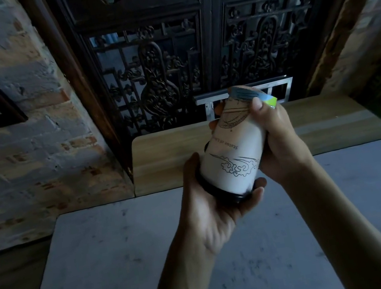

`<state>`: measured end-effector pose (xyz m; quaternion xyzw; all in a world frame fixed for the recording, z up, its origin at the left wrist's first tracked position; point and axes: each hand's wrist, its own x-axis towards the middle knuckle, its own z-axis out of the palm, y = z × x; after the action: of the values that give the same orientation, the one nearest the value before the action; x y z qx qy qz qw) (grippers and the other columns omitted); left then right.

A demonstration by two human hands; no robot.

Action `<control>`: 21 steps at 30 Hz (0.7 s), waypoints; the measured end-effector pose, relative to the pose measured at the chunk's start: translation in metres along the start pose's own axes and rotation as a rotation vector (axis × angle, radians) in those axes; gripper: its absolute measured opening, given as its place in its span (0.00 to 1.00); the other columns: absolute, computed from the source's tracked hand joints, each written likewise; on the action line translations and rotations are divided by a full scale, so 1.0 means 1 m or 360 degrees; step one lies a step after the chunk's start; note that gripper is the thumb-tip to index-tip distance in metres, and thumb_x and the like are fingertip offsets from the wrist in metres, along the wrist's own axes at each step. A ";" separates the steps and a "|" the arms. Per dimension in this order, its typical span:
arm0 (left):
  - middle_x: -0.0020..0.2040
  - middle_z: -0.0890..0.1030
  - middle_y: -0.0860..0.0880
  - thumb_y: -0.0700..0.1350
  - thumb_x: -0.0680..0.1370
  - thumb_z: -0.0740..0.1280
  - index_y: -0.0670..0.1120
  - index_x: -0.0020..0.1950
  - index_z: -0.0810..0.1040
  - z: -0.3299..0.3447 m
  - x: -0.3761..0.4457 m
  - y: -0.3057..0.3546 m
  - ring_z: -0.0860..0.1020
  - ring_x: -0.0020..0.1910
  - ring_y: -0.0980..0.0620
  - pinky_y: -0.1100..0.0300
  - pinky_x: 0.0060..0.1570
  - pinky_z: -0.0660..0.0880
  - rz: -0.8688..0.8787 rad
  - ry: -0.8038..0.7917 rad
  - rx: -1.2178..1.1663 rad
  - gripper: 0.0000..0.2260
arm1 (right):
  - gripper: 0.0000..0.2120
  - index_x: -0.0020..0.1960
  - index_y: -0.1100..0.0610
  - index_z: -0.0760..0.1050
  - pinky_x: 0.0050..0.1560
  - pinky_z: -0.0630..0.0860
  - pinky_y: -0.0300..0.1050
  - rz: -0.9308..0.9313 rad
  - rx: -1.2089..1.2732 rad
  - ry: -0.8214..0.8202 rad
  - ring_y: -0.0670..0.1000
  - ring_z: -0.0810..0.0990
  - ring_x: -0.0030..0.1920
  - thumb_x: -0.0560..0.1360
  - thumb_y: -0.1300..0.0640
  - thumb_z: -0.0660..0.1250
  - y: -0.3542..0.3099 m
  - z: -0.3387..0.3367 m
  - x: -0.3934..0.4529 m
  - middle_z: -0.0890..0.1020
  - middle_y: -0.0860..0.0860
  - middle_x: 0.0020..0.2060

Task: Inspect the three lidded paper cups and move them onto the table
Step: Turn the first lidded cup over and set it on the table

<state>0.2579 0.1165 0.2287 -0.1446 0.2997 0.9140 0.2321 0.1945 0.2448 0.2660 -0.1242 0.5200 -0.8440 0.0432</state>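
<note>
I hold one white paper cup (232,152) with black line drawings and a black lid (220,191) up in the air above the grey table (119,264). The cup is tipped over, lid end toward me and down, base pointing away. My left hand (210,206) cups the lid end from below. My right hand (277,140) wraps the upper side near the base, where a blue and green patch shows. The other two cups are out of sight.
A light wooden ledge (161,156) runs behind the table, below dark carved wooden doors (160,73). A metal frame (283,88) sits on the ledge behind the cup. A brick wall (34,150) stands at the left.
</note>
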 end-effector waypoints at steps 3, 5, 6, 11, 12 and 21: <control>0.51 0.85 0.36 0.64 0.82 0.56 0.39 0.66 0.80 0.001 0.001 -0.008 0.83 0.46 0.40 0.51 0.39 0.86 0.0196 0.0069 0.0143 0.31 | 0.41 0.62 0.68 0.74 0.48 0.84 0.56 -0.0041 -0.0008 0.0090 0.59 0.86 0.47 0.64 0.39 0.81 0.001 0.001 0.000 0.86 0.59 0.46; 0.56 0.85 0.36 0.63 0.82 0.57 0.39 0.68 0.78 0.005 0.001 -0.011 0.84 0.48 0.43 0.49 0.42 0.85 0.0368 0.0140 0.0268 0.30 | 0.37 0.62 0.69 0.74 0.48 0.84 0.57 -0.0081 -0.0029 0.0171 0.59 0.86 0.47 0.67 0.42 0.81 0.001 0.000 0.000 0.85 0.60 0.45; 0.59 0.84 0.37 0.62 0.81 0.60 0.39 0.70 0.77 0.006 0.002 -0.011 0.85 0.48 0.45 0.49 0.43 0.85 0.0449 0.0177 0.0300 0.30 | 0.35 0.62 0.70 0.74 0.48 0.83 0.57 -0.0094 -0.0037 0.0214 0.60 0.85 0.47 0.69 0.44 0.79 0.001 0.000 0.000 0.85 0.60 0.45; 0.59 0.84 0.35 0.62 0.81 0.59 0.40 0.68 0.78 0.006 0.004 -0.012 0.85 0.47 0.44 0.50 0.40 0.84 0.0503 0.0226 0.0301 0.29 | 0.49 0.68 0.72 0.70 0.53 0.80 0.61 -0.0147 -0.0065 0.0258 0.65 0.82 0.52 0.63 0.38 0.82 0.003 0.003 -0.001 0.81 0.66 0.51; 0.57 0.85 0.35 0.61 0.82 0.57 0.40 0.65 0.80 0.006 0.002 -0.011 0.84 0.47 0.43 0.51 0.39 0.84 0.0445 0.0211 0.0264 0.28 | 0.50 0.69 0.71 0.69 0.52 0.81 0.60 -0.0140 -0.0065 0.0219 0.65 0.81 0.52 0.63 0.38 0.82 0.002 0.003 -0.001 0.81 0.65 0.52; 0.48 0.86 0.36 0.64 0.82 0.55 0.39 0.60 0.82 0.001 0.002 -0.009 0.83 0.44 0.39 0.54 0.34 0.85 0.0195 0.0020 0.0023 0.31 | 0.45 0.66 0.71 0.71 0.46 0.84 0.56 -0.0084 -0.0085 0.0033 0.62 0.86 0.48 0.66 0.38 0.80 -0.004 0.005 -0.003 0.84 0.62 0.49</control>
<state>0.2610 0.1246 0.2246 -0.1300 0.3161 0.9234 0.1748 0.1994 0.2426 0.2710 -0.1302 0.5394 -0.8318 0.0122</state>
